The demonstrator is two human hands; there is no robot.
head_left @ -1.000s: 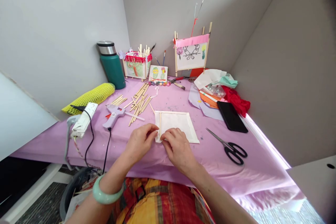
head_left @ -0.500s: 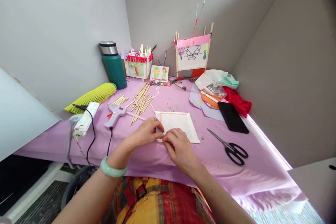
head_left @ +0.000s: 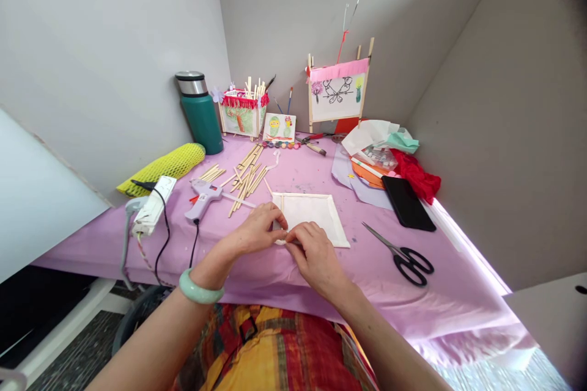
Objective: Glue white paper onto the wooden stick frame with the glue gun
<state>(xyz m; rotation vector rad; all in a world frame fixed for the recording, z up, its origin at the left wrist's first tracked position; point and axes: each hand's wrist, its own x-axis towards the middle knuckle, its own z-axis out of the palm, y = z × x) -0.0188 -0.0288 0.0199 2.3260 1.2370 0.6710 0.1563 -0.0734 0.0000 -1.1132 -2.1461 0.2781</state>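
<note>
A white paper panel (head_left: pixel 314 217) edged with thin sticks lies on the purple cloth in front of me. My left hand (head_left: pixel 261 226) pinches its near left corner, and a green bangle (head_left: pixel 200 287) circles that wrist. Fingertips of my right hand (head_left: pixel 314 253) are closed at the same corner, almost meeting the left ones. My fingers hide the corner itself. A glue gun (head_left: pixel 203 198) lies left of my left hand, a pale glue stick jutting from its back end. Beyond it are loose wooden sticks (head_left: pixel 247 186). Scissors (head_left: pixel 401 255) rest right of the panel.
A green bottle (head_left: pixel 200 116), a decorated box of sticks (head_left: pixel 243 116) and a framed drawing (head_left: pixel 338 95) stand at the back. A power strip (head_left: pixel 155 204) with cords sits at the left edge. On the right are a black phone (head_left: pixel 407 203) and red cloth (head_left: pixel 415 177).
Both hands stay at the panel's near left corner, with only slight finger movement. The view has shifted a little; nothing else on the table has moved.
</note>
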